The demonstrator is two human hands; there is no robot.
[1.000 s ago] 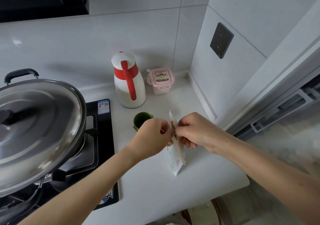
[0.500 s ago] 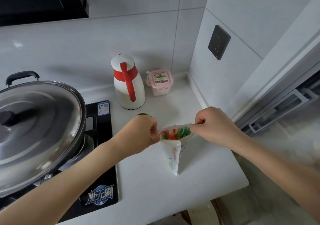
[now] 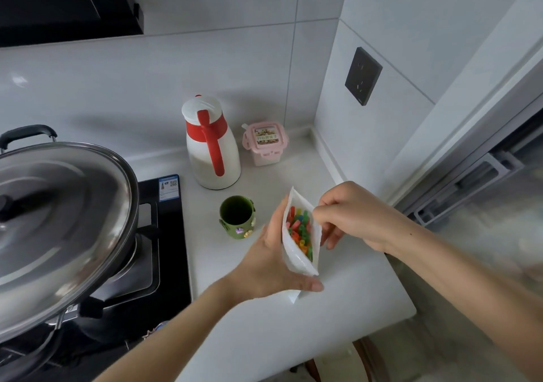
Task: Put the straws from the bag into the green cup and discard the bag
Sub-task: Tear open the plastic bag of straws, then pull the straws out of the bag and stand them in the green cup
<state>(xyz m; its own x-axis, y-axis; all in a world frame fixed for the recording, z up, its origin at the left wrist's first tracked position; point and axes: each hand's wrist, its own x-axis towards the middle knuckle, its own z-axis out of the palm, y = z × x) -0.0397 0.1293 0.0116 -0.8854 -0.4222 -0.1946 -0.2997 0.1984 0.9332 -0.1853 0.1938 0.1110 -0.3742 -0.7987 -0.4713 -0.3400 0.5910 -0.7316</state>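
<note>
A white bag [image 3: 293,256] stands upright over the counter, its mouth pulled open. Several coloured straws [image 3: 299,229] show their ends inside it. My left hand [image 3: 270,264] wraps the bag from the left and below. My right hand [image 3: 349,215] is at the bag's right edge, thumb and forefinger pinched at the rim, the other fingers spread. The green cup [image 3: 237,217], decorated with small charms, stands empty on the counter just left of the bag.
A white and red thermos jug [image 3: 212,143] and a pink lidded box [image 3: 264,143] stand at the back. A big lidded wok [image 3: 55,220] sits on the black hob [image 3: 167,234] at left. The counter [image 3: 338,317] ends at right, by a wall with a socket [image 3: 363,76].
The bag's mouth was pulled apart by both hands. Now my left hand has shifted down around the bag's body and the green cup is uncovered.
</note>
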